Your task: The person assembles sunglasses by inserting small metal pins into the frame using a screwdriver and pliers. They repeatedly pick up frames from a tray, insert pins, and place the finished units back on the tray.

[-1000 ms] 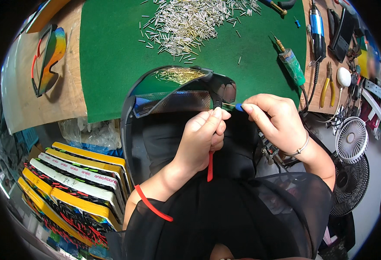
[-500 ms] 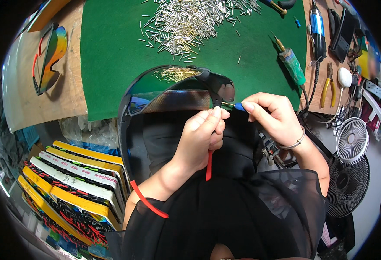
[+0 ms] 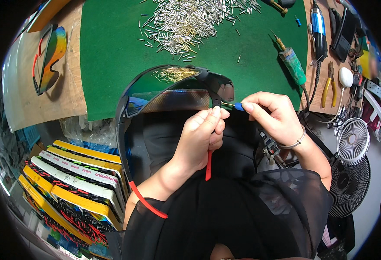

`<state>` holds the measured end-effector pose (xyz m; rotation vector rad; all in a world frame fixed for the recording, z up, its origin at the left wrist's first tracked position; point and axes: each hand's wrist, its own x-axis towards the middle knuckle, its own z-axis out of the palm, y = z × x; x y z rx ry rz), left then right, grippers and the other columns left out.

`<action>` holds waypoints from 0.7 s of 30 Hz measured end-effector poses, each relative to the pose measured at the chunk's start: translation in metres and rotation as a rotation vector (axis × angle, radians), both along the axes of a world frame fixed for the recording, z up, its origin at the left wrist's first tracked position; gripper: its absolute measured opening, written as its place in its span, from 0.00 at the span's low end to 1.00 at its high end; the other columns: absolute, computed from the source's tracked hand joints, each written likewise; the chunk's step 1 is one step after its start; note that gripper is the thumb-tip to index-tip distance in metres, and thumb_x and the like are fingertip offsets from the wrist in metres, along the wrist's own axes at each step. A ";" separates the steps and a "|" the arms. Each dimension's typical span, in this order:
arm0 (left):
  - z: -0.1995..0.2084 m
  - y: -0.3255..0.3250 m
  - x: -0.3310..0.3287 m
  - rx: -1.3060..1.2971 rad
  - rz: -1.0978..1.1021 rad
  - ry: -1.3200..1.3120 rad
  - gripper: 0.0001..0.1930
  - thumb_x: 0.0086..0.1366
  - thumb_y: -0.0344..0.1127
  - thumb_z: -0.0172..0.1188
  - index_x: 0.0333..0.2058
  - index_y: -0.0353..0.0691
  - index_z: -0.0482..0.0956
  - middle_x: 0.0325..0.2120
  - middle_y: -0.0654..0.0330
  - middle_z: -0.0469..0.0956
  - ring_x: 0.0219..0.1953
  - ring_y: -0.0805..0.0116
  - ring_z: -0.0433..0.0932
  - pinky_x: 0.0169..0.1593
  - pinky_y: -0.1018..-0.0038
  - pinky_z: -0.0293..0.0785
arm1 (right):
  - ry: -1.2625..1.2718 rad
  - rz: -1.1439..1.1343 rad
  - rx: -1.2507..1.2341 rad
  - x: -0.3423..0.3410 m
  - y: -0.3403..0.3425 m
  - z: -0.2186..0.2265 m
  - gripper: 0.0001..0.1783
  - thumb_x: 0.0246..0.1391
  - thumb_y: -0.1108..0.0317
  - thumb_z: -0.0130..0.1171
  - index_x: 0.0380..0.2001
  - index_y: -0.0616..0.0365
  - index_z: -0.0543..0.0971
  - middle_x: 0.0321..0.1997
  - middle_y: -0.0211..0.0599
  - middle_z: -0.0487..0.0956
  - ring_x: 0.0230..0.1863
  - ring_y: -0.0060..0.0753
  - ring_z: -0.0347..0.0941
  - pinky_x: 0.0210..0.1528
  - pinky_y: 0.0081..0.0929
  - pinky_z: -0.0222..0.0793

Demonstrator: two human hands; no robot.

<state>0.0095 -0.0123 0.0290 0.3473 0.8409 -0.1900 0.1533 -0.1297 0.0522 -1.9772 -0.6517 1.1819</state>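
Sunglasses with a black wraparound frame, mirrored shield lens and red-tipped arms [image 3: 168,93] hover above the green table mat [image 3: 112,52]. Left hand [image 3: 199,138] fingers pinch the hinge; right hand [image 3: 272,117] fingers pinch a small blue-handled screwdriver [image 3: 238,106] touching it.

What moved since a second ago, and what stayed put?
Hardly anything moved. The left hand still pinches the sunglasses by the hinge, and the right hand still holds the small blue-handled tool against it. The pile of metal pins on the green mat stayed put.
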 end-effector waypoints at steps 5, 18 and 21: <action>-0.001 0.000 -0.001 0.000 0.005 -0.012 0.11 0.67 0.41 0.43 0.35 0.39 0.69 0.16 0.71 0.62 0.13 0.85 0.53 0.17 0.87 0.48 | 0.055 0.024 -0.003 0.002 0.001 0.002 0.13 0.56 0.66 0.51 0.31 0.67 0.77 0.22 0.30 0.74 0.24 0.15 0.67 0.27 0.15 0.64; -0.003 -0.001 -0.003 0.003 0.006 -0.016 0.11 0.67 0.40 0.44 0.34 0.40 0.70 0.16 0.71 0.62 0.13 0.85 0.53 0.17 0.87 0.48 | -0.376 0.146 0.181 0.001 0.009 0.014 0.08 0.40 0.73 0.62 0.28 0.59 0.78 0.22 0.35 0.72 0.22 0.31 0.71 0.24 0.21 0.66; -0.004 -0.002 -0.002 -0.003 0.011 -0.023 0.11 0.67 0.40 0.44 0.34 0.40 0.70 0.16 0.71 0.62 0.13 0.85 0.53 0.17 0.87 0.48 | -0.396 0.155 0.154 -0.001 0.010 0.017 0.07 0.40 0.73 0.62 0.27 0.59 0.77 0.22 0.36 0.72 0.23 0.32 0.72 0.25 0.24 0.68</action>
